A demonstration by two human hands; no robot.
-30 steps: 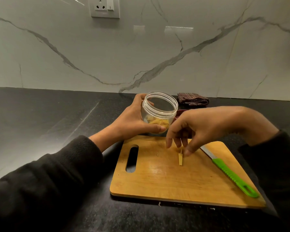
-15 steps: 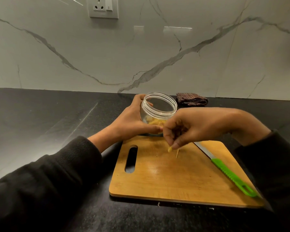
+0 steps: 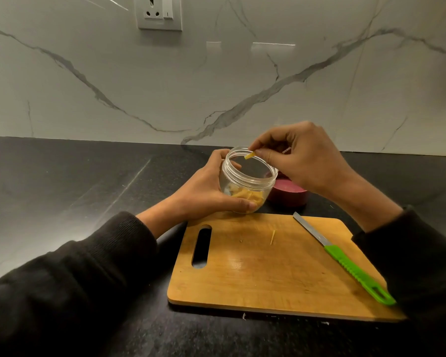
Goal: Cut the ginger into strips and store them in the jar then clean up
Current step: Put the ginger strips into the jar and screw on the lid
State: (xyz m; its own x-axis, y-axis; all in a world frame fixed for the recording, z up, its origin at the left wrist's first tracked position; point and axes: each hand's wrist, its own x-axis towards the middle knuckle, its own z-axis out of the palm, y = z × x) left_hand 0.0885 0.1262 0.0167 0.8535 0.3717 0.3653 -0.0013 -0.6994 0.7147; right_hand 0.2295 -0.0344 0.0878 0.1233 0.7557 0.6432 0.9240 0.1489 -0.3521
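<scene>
Since the earlier frame the right hand (image 3: 304, 161) has risen off the wooden cutting board (image 3: 268, 274) to the clear plastic jar (image 3: 247, 179), w/ a yellow ginger strip (image 3: 249, 155) pinched btwn thumb & forefinger just over the jar's mouth. Left hand (image 3: 206, 189) grips the tilted jar, fingers wrapped round it. One thin strip (image 3: 272, 237) lies on the board, left of the green-handled knife (image 3: 345, 258).

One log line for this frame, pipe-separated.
left hand holds jar | right hand pinches ginger strip over jar mouth | one sliver on cutting board
</scene>
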